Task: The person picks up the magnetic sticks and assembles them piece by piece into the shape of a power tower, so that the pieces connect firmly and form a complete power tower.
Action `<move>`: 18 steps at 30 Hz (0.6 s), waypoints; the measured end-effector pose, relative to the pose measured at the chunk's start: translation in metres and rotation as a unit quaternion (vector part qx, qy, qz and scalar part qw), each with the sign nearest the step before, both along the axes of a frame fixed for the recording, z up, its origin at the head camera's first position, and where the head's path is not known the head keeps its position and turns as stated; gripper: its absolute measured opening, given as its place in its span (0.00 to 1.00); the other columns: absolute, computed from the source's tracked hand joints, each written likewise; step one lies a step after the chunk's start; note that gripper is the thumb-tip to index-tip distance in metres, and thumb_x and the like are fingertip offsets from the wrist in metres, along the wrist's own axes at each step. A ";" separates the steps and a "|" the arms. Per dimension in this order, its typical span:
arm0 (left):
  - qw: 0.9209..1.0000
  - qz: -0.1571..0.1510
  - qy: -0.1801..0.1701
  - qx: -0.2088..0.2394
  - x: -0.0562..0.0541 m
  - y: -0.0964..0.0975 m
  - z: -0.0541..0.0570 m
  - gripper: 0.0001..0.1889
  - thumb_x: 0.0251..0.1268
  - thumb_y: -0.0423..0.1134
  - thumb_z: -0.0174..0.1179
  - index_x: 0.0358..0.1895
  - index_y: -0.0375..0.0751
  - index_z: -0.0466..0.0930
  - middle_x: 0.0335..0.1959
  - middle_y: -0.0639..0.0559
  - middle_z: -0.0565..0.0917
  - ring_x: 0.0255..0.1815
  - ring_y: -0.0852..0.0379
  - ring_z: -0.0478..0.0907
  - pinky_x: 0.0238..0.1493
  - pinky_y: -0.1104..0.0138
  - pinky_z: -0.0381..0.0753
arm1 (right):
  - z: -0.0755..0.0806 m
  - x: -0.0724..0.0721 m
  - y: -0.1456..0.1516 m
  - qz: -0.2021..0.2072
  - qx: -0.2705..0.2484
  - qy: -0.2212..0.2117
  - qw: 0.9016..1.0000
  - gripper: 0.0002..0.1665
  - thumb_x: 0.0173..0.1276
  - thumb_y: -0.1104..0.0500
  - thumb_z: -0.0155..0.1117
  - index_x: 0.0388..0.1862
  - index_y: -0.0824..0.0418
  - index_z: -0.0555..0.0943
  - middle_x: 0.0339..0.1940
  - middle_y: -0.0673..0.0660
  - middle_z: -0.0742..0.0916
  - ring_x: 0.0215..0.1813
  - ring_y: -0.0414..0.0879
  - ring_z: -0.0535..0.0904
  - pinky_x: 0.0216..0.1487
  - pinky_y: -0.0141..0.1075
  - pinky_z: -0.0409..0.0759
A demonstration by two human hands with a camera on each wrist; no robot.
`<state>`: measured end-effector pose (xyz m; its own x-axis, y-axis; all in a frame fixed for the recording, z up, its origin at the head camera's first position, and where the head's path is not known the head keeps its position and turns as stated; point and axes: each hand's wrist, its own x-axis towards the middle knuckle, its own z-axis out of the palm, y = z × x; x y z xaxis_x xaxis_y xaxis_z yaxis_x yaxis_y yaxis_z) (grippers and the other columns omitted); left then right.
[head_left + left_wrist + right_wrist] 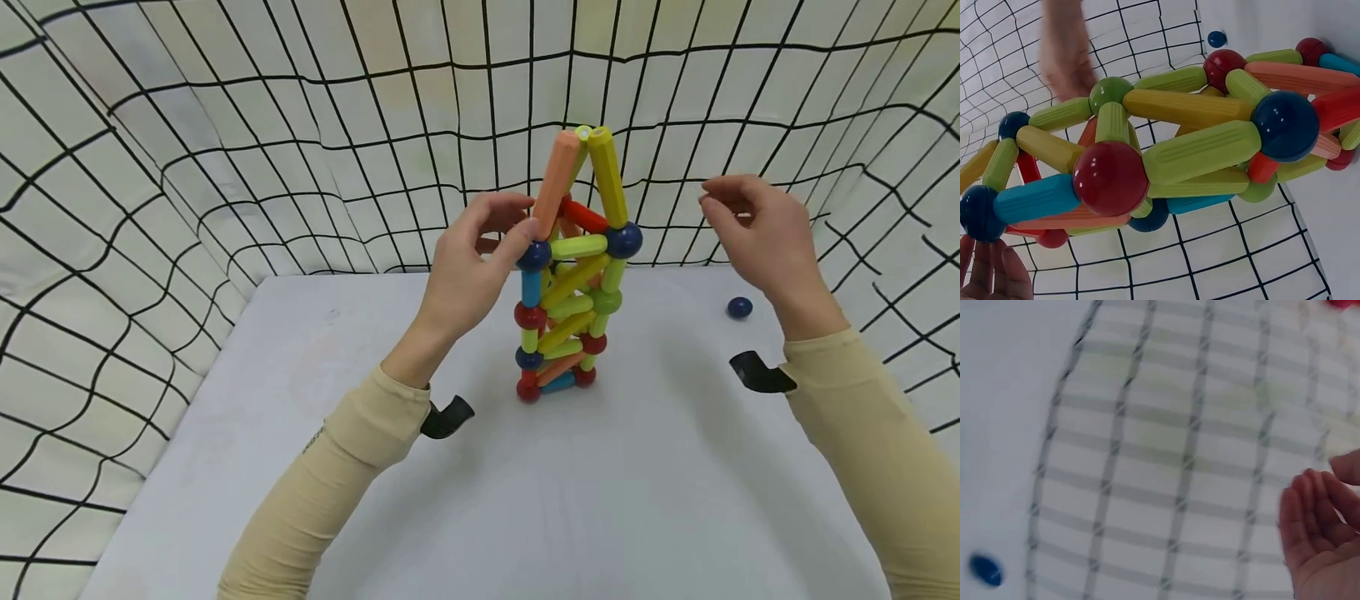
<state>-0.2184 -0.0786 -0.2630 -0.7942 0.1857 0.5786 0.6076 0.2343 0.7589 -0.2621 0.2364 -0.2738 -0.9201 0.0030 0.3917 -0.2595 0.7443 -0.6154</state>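
A tall tower of magnetic sticks and balls point(573, 302) stands upright on the table. My left hand point(471, 260) is at its upper left corner, thumb and fingers about the joint where an orange stick point(557, 179) rises from a dark blue ball point(535, 256). Seen from the left wrist, the fingertips point(1005, 269) meet that blue ball point(982, 212). Two more top sticks, one of them yellow point(609, 179), lean inward with the orange one. Off to the tower's right, my right hand point(765, 233) hovers with loosely bent fingers, holding nothing.
A loose dark blue ball point(739, 307) lies on the white table point(315, 350) near the right wrist. Black-lined white cloth point(315, 150) hangs behind the table and along both sides. A black strap piece point(761, 372) sticks out from each sleeve cuff.
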 end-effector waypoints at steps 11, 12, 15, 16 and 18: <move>0.994 -0.072 -0.070 -0.048 -0.048 -0.006 0.022 0.23 0.73 0.38 0.55 0.69 0.43 0.68 0.64 0.51 0.75 0.63 0.61 0.72 0.61 0.69 0.72 | -0.119 -0.047 0.088 0.005 0.240 -0.263 0.934 0.30 0.73 0.60 0.48 0.67 0.79 0.62 0.64 0.83 0.64 0.67 0.78 0.55 0.66 0.66 0.56; 0.992 -0.086 -0.076 -0.057 -0.052 -0.005 0.025 0.24 0.73 0.38 0.55 0.70 0.43 0.68 0.65 0.51 0.75 0.64 0.60 0.72 0.61 0.68 0.72 | -0.125 -0.047 0.090 0.008 0.239 -0.262 0.935 0.28 0.72 0.62 0.49 0.65 0.79 0.65 0.63 0.83 0.66 0.66 0.78 0.57 0.66 0.66 0.58; 0.987 -0.117 -0.076 -0.079 -0.061 -0.001 0.028 0.24 0.72 0.36 0.56 0.69 0.42 0.69 0.64 0.49 0.76 0.63 0.58 0.73 0.61 0.67 0.73 | -0.137 -0.046 0.090 0.008 0.241 -0.242 0.940 0.23 0.71 0.66 0.53 0.60 0.79 0.71 0.58 0.83 0.70 0.62 0.77 0.62 0.63 0.65 0.62; 0.986 -0.122 -0.073 -0.083 -0.064 0.000 0.029 0.23 0.72 0.36 0.56 0.68 0.42 0.70 0.63 0.49 0.77 0.62 0.57 0.75 0.61 0.67 0.74 | -0.139 -0.045 0.089 0.008 0.242 -0.237 0.941 0.21 0.70 0.67 0.54 0.58 0.79 0.72 0.56 0.83 0.71 0.61 0.77 0.64 0.62 0.65 0.64; 0.986 -0.127 -0.065 -0.083 -0.068 0.002 0.029 0.21 0.71 0.35 0.57 0.66 0.42 0.72 0.60 0.50 0.79 0.60 0.57 0.76 0.60 0.67 0.74 | -0.139 -0.046 0.087 0.013 0.238 -0.240 0.941 0.21 0.69 0.67 0.56 0.57 0.79 0.72 0.55 0.83 0.71 0.60 0.76 0.65 0.61 0.65 0.65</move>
